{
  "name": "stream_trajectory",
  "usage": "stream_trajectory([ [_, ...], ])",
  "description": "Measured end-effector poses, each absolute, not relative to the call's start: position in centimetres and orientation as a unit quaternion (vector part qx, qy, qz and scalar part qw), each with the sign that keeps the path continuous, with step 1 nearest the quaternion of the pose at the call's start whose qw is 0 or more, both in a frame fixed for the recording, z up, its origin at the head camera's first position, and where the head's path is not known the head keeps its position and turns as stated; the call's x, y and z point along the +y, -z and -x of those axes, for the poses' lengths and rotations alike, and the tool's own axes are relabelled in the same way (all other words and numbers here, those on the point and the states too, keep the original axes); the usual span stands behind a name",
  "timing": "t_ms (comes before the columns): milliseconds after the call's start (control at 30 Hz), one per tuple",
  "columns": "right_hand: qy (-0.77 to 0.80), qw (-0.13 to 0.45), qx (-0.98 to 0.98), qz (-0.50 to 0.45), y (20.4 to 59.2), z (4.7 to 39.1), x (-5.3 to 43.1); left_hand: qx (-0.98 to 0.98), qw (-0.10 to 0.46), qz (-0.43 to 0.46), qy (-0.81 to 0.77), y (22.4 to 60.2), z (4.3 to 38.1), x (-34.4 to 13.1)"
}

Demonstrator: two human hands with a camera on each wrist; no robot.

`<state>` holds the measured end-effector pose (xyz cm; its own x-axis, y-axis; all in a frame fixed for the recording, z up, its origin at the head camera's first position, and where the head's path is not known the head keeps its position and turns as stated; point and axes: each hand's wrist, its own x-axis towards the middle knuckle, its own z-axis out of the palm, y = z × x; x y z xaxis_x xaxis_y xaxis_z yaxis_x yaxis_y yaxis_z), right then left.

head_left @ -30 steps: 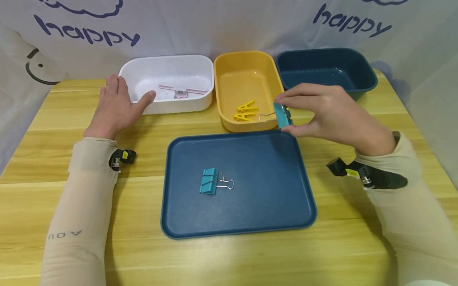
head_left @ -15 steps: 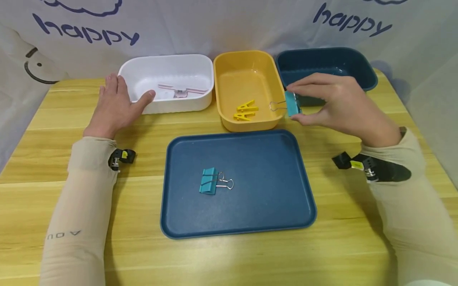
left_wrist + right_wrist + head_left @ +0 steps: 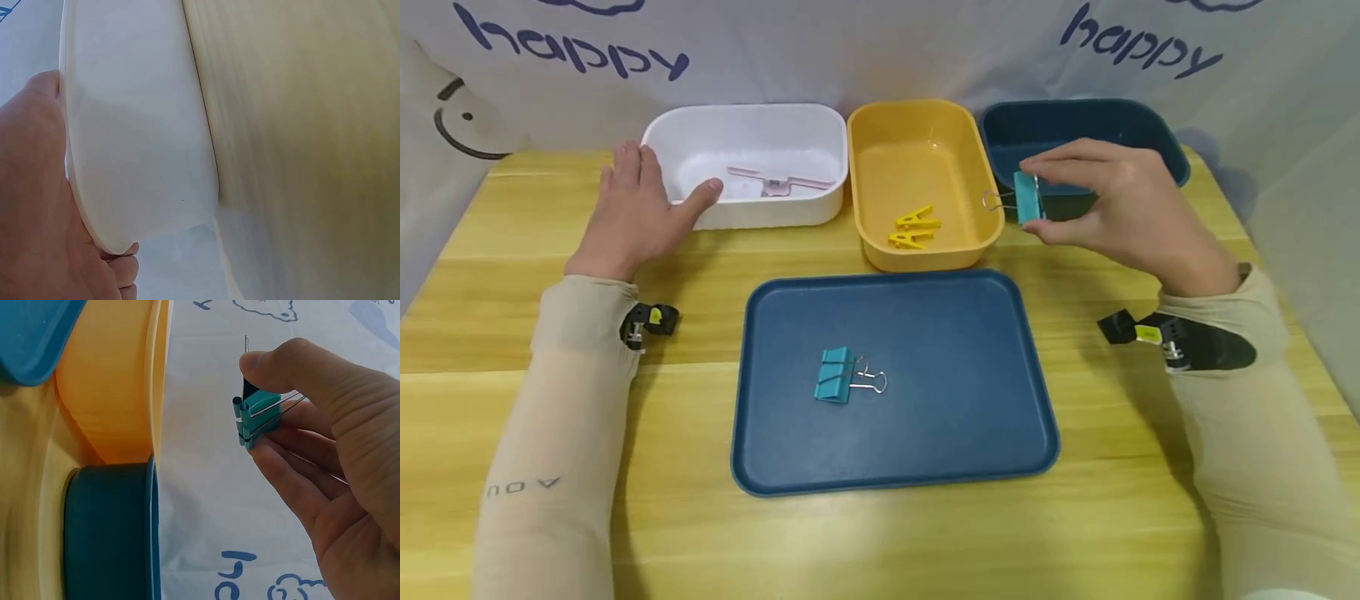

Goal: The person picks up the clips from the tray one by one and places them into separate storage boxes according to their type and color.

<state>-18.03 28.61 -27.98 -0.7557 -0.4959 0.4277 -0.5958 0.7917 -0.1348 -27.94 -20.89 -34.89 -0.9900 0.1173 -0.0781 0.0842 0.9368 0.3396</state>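
Observation:
My right hand pinches a teal binder clip between thumb and fingers, raised near the front of the dark blue bin. The clip's wire handles point left, overlapping the yellow bin's right rim in the head view. In the right wrist view the binder clip shows its folded edge and wire handles. My left hand rests on the near left corner of the white bin, fingers extended along its end and thumb over the front rim. Another teal binder clip lies on the blue tray.
Two yellow clothespins lie in the yellow bin in the middle. Inside the white bin is a pale pink clip. The three bins stand in a row before a white printed cloth, on a wooden table.
My right hand has moved right and away from me with the binder clip, from the yellow bin's front corner to the dark blue bin. The left hand stays at the white bin.

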Motion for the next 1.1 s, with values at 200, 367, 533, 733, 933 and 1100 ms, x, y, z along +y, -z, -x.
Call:
stream_trajectory([
  [200,-0.142,0.17,-0.942,-0.252,27.9,18.7,28.8,0.984,0.052,-0.047,-0.166,34.5,27.9,-21.0],
  [367,-0.167,0.166,-0.949,-0.211,27.6,19.6,29.0,0.984,0.053,-0.046,-0.166,34.6,27.9,-21.0],
  [533,-0.2,0.155,-0.953,-0.164,27.3,20.3,29.4,0.983,0.054,-0.045,-0.167,34.6,27.9,-21.0],
  [733,-0.267,0.117,-0.95,-0.111,27.8,21.5,29.8,0.983,0.056,-0.047,-0.169,34.6,27.8,-20.9],
  [933,-0.318,0.1,-0.94,-0.073,28.1,22.6,30.1,0.983,0.057,-0.046,-0.171,34.6,27.8,-20.9],
  [1100,-0.336,0.102,-0.934,-0.066,28.1,23.2,30.4,0.983,0.053,-0.046,-0.171,34.5,27.8,-20.9],
])
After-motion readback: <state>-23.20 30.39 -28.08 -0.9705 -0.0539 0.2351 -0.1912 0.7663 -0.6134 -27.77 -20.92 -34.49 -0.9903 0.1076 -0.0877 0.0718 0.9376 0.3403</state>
